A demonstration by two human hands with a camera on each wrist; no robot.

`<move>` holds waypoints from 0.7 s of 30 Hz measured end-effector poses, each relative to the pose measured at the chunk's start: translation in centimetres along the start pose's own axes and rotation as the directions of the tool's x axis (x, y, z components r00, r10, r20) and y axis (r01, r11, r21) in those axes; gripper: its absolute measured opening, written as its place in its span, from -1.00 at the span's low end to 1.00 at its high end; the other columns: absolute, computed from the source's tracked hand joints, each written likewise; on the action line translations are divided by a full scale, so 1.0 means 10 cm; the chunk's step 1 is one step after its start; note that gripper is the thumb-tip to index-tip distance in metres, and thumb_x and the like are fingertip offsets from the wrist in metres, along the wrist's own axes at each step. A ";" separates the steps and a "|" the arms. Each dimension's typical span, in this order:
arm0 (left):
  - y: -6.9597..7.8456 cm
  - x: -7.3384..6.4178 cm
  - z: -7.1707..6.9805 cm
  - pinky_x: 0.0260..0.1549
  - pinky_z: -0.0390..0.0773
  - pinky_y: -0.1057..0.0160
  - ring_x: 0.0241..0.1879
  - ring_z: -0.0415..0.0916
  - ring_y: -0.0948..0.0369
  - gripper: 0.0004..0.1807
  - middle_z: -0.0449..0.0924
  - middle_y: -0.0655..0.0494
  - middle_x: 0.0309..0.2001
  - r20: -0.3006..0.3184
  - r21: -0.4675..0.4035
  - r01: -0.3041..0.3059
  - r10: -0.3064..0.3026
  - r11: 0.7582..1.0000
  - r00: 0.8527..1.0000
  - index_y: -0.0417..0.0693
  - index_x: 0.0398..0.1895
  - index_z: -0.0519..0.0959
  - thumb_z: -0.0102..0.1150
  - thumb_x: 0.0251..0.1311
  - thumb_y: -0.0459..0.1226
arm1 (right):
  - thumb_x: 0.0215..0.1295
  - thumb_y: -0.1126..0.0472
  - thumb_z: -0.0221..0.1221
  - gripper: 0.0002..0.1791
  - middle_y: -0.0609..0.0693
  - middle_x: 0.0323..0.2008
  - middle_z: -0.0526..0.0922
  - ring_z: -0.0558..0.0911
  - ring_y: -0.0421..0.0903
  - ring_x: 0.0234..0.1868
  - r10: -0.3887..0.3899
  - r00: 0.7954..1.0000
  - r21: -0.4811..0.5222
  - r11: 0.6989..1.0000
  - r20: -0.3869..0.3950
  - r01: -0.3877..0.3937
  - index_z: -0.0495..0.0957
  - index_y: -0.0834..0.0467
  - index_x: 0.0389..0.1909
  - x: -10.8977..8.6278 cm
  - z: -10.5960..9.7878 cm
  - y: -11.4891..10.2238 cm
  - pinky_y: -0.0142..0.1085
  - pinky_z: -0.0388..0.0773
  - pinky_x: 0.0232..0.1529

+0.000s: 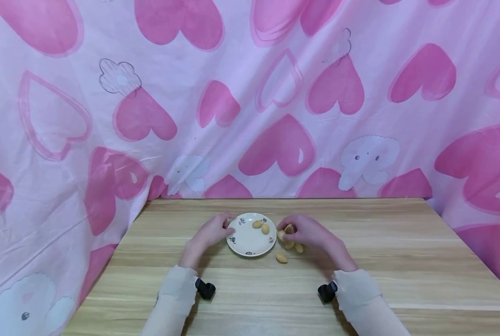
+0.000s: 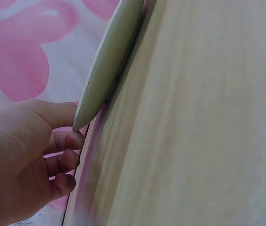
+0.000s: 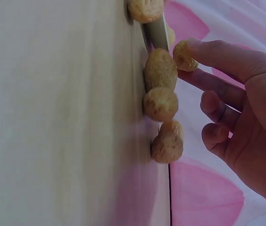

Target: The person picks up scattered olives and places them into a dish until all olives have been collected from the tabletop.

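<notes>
A white plate (image 1: pixel 250 243) with small dark prints round its edge lies on the table. Its left rim is pinched by my left hand (image 1: pixel 211 232), thumb above and fingertips beneath. Two peanuts in their shells (image 1: pixel 265 228) lie on the far part of the plate. Just right of the plate, my right hand (image 1: pixel 310 231) pinches one peanut (image 3: pixel 185 57) between thumb and index finger, with the other fingers loosely bent. Several more peanuts (image 3: pixel 160 104) are grouped on the table under that hand, partly hidden by it in the head view.
One single peanut (image 1: pixel 281 258) lies nearer me, by the plate's right front. The wooden table (image 1: pixel 250 294) ends at a pink heart-patterned cloth (image 1: pixel 275 93) hanging behind it and at both sides. Each wrist wears a small black camera (image 1: pixel 206 290).
</notes>
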State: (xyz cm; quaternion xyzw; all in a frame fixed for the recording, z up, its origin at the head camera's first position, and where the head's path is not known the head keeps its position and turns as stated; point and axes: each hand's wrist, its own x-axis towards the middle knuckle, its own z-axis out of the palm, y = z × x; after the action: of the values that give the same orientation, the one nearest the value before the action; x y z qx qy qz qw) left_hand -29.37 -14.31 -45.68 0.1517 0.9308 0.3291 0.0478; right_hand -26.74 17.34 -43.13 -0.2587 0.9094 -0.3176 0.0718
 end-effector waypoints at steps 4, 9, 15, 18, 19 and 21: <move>0.00 0.01 0.01 -0.45 0.39 0.27 -0.45 0.36 0.21 -0.49 0.46 0.11 -0.41 -0.003 0.003 -0.005 0.005 1.000 1.000 -0.06 0.27 0.50 0.28 0.23 -0.24 | 0.26 0.16 0.32 -0.74 -0.14 -0.27 0.69 0.62 -0.15 -0.38 0.018 0.999 0.024 1.000 0.027 -0.018 0.69 -0.02 -0.02 0.05 0.01 -0.04 -0.22 0.55 -0.14; -0.01 0.02 0.01 -0.44 0.40 0.25 -0.44 0.36 0.21 -0.48 0.47 0.12 -0.40 0.005 0.000 0.003 -0.003 1.000 1.000 -0.04 0.28 0.49 0.29 0.23 -0.23 | 0.23 0.14 0.35 -0.74 -0.19 -0.15 0.69 0.63 -0.16 -0.19 0.017 1.000 -0.018 1.000 0.023 -0.017 0.70 -0.05 -0.05 0.12 0.04 -0.08 -0.17 0.57 -0.02; -0.02 0.03 0.02 -0.44 0.40 0.24 -0.45 0.36 0.21 -0.49 0.46 0.11 -0.40 0.006 0.001 0.005 -0.005 1.000 1.000 -0.03 0.28 0.50 0.28 0.24 -0.23 | 0.21 0.12 0.36 -0.74 -0.21 -0.08 0.66 0.56 -0.09 -0.11 0.023 1.000 -0.046 0.999 0.020 -0.022 0.71 -0.08 -0.06 0.17 0.09 -0.15 -0.14 0.51 0.03; -0.02 0.02 0.01 -0.45 0.39 0.25 -0.45 0.35 0.21 -0.50 0.46 0.11 -0.40 0.008 0.001 0.004 -0.004 1.000 1.000 -0.02 0.27 0.50 0.28 0.25 -0.22 | 0.20 0.13 0.36 -0.74 -0.20 -0.11 0.66 0.56 -0.10 -0.12 0.013 1.000 -0.069 0.998 0.020 -0.012 0.71 -0.09 -0.07 0.21 0.12 -0.16 -0.15 0.50 0.04; -0.02 0.02 0.01 -0.45 0.39 0.25 -0.45 0.35 0.21 -0.50 0.46 0.11 -0.40 0.008 0.000 0.003 -0.003 1.000 1.000 -0.02 0.27 0.50 0.28 0.24 -0.22 | 0.19 0.14 0.36 -0.74 -0.20 -0.11 0.66 0.57 -0.10 -0.12 0.005 1.000 -0.080 0.997 0.021 -0.003 0.71 -0.08 -0.08 0.22 0.12 -0.16 -0.15 0.50 0.04; -0.02 0.02 0.01 -0.45 0.39 0.24 -0.45 0.35 0.21 -0.49 0.46 0.11 -0.40 0.009 0.000 0.002 -0.002 1.000 1.000 -0.02 0.27 0.50 0.28 0.24 -0.23 | 0.17 0.15 0.36 -0.74 -0.19 -0.14 0.67 0.58 -0.10 -0.13 -0.011 1.000 -0.096 0.995 0.025 0.013 0.72 -0.07 -0.09 0.25 0.14 -0.16 -0.15 0.50 0.04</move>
State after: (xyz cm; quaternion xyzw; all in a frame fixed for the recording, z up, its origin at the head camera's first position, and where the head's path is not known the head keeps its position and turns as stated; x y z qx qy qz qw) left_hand -29.60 -14.34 -45.95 0.1521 0.9308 0.3282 0.0524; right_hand -27.75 14.25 -43.17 -0.2710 0.9212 -0.2706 0.0682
